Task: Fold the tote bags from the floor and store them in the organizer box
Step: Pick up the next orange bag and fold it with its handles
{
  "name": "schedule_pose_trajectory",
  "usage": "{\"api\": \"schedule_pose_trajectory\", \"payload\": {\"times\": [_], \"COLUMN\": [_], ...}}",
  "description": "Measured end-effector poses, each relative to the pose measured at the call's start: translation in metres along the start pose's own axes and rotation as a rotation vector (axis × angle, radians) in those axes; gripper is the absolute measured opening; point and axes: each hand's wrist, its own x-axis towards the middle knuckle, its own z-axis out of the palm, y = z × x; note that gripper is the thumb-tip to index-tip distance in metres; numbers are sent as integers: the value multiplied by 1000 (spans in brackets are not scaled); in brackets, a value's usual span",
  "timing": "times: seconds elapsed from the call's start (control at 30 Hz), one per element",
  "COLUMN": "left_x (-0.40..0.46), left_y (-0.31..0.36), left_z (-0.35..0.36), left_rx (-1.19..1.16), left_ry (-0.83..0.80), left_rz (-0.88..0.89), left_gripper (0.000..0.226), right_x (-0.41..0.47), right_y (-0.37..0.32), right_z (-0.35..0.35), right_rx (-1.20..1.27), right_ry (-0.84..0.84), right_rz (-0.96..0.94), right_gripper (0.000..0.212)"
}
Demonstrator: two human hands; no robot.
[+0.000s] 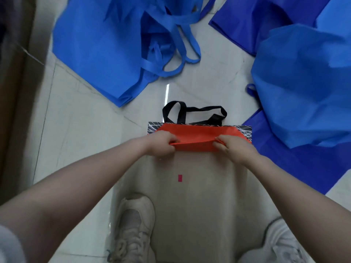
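An orange tote bag [199,136] with a black-and-white patterned band and black handles [191,112] lies on the floor in front of me, partly folded. My left hand [161,143] pinches the folded orange edge on its left side. My right hand [233,149] pinches the same edge on its right side. Below the fold lies a beige tote bag [195,196] with a small pink mark, flat between my feet. The organizer box is not in view.
Several blue tote bags lie around: a large one [98,46] at the upper left with tangled handles, a puffed one [303,86] at the right, darker blue ones [252,21] behind. My shoes [133,230] stand on the tiled floor [76,120]. Brown furniture [13,92] lines the left edge.
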Motion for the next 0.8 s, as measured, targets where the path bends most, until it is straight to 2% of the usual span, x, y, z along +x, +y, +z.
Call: {"api": "schedule_pose_trajectory", "payload": {"times": [0.07, 0.13, 0.23, 0.3, 0.37, 0.43, 0.5, 0.6, 0.63, 0.7, 0.77, 0.8], "left_x": [-10, -16, -19, -16, -11, -4, 3, 7, 8, 13, 22, 28], "left_y": [-12, -25, -41, -47, -45, -39, -35, -33, -32, -30, -26, -20], "left_z": [5, 9, 14, 16, 16, 15, 14, 11, 9, 9, 15, 22], "left_rx": [-91, -239, -458, -462, -356, -232, -158, -88, 31, 377, 611, 635], "left_ry": [52, 146, 402, 549, 610, 640, 665, 712, 758, 809, 746, 678], "left_rz": [-37, -98, -191, -262, -312, -338, -353, -358, -326, -113, 117, 141], "left_gripper": [15, 16, 15, 21, 23, 22, 23, 31, 36, 35, 33, 37], "right_x": [-1, 5, 20, 29, 33, 37, 40, 42, 42, 39, 35, 33], "right_y": [-3, -9, -19, -25, -26, -21, -14, -5, -3, 1, 2, 2], "right_z": [0, -3, -9, -9, -6, -1, 1, 0, 0, 1, 6, 9], "right_rx": [-34, -51, -113, -140, -184, -297, -362, -329, -306, -277, -180, -74], "right_ry": [31, 64, 99, 141, 232, 315, 349, 363, 365, 347, 333, 336], "right_rz": [59, 107, 201, 287, 318, 270, 221, 251, 280, 351, 421, 455], "right_gripper": [36, 40, 34, 38, 37, 36, 37, 45, 48, 53, 57, 58]}}
